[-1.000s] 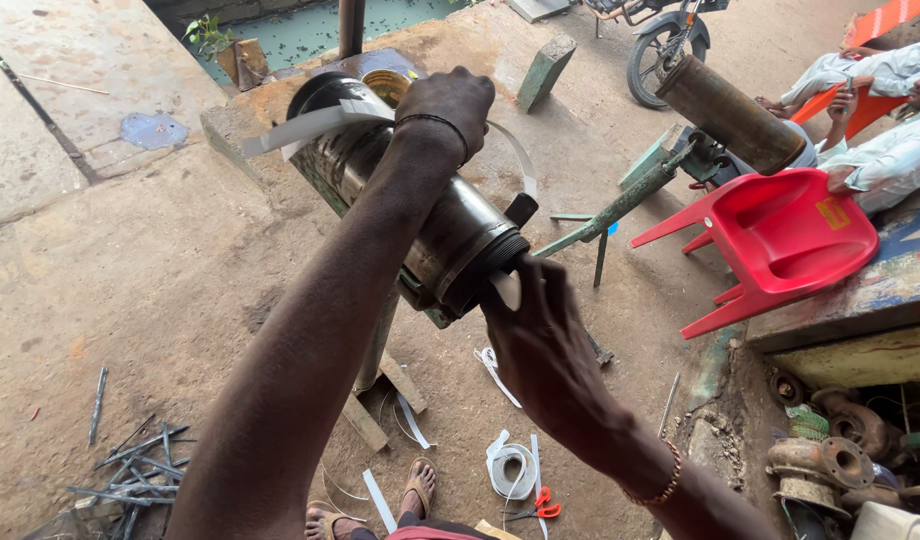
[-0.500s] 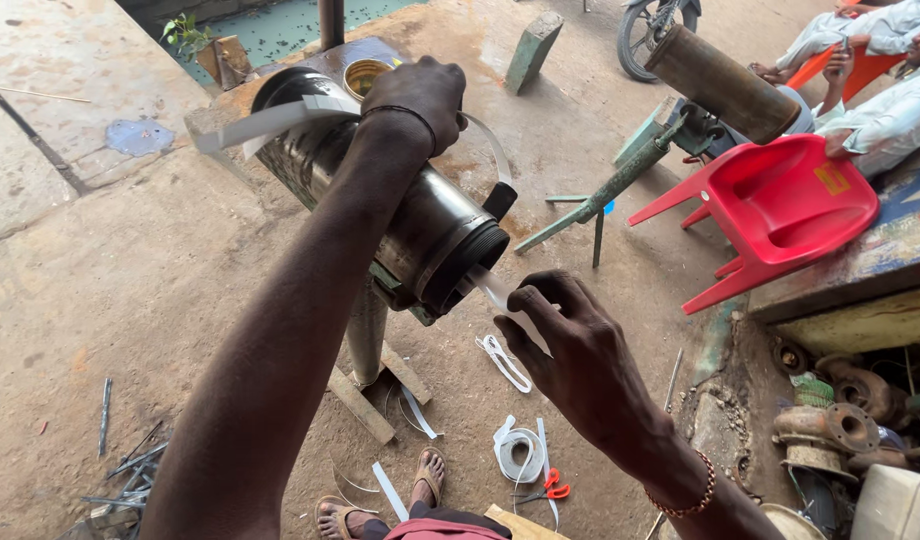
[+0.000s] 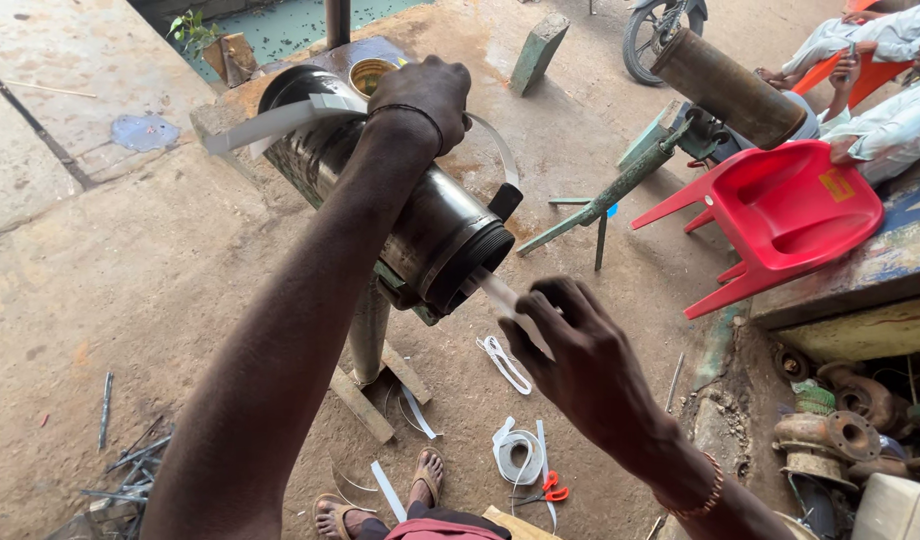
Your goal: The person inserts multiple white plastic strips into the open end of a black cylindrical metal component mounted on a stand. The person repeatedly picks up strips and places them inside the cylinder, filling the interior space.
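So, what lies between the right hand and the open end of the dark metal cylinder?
In the head view, a white strip spans that gap, from the cylinder mouth to the right hand, whose fingers pinch it.

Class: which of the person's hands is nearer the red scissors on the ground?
Right. The right hand is above the red scissors; the left hand is far up on the metal cylinder.
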